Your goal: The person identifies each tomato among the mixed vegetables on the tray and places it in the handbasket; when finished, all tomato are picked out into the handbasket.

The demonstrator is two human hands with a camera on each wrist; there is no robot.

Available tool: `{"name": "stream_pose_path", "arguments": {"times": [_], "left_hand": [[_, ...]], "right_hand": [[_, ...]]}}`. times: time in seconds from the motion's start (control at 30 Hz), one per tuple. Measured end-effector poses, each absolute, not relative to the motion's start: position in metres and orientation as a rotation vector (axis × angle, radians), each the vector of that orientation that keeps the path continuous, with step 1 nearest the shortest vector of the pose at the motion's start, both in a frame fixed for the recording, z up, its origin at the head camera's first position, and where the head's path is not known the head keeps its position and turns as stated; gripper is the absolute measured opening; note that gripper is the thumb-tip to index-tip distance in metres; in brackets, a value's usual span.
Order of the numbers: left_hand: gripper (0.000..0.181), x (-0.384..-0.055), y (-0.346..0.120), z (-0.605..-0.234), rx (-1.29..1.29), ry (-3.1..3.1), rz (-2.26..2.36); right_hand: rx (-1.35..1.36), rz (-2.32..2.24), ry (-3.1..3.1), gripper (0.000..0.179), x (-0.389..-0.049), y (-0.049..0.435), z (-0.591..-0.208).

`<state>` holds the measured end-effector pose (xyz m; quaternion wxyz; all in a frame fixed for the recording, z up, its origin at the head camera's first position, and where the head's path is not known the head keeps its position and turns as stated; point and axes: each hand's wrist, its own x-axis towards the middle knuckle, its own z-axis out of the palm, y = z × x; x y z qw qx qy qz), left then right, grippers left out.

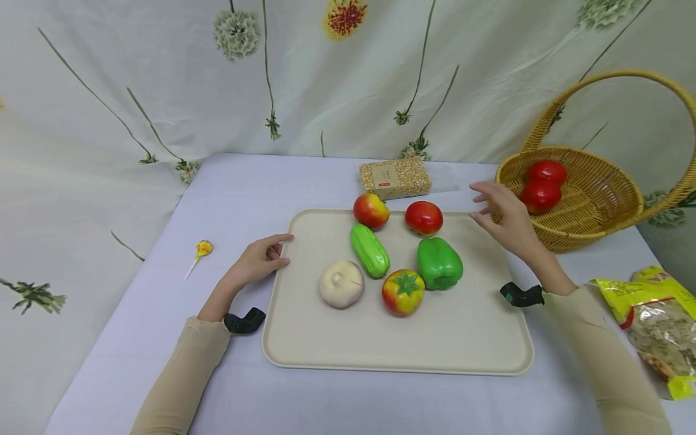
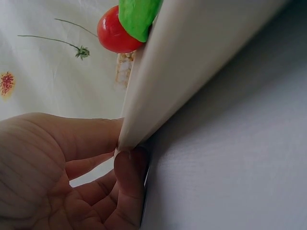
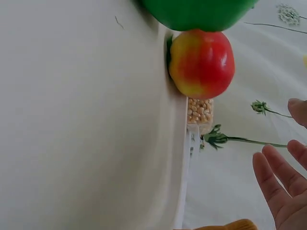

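Note:
My left hand pinches the left rim of a beige tray, with the thumb on its edge and fingertips under it in the left wrist view. On the tray lie a white garlic bulb, a green cucumber, a green bell pepper, a red-and-yellow tomato with a green top, a red tomato and a red-and-yellow fruit. Over the tray's back right corner hovers my right hand, fingers apart and holding nothing, beside a wicker basket.
Two red fruits lie in the basket, whose tall handle arches up. A bag of corn kernels stands behind the tray. At left is a lollipop; a yellow food bag lies at right. A flowered cloth hangs behind.

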<state>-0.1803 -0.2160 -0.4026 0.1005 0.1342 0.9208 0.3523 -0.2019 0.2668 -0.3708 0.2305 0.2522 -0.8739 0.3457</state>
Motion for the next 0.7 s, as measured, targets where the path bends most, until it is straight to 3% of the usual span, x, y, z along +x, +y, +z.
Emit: {"name": "stream_pose_path", "arguments": {"times": [0.7], "left_hand": [[0.049, -0.180, -0.217, -0.401, 0.379, 2.716, 1.044]], "right_hand": [[1.009, 0.957, -2.601, 0.060, -0.223, 0.233, -0.389]]}}
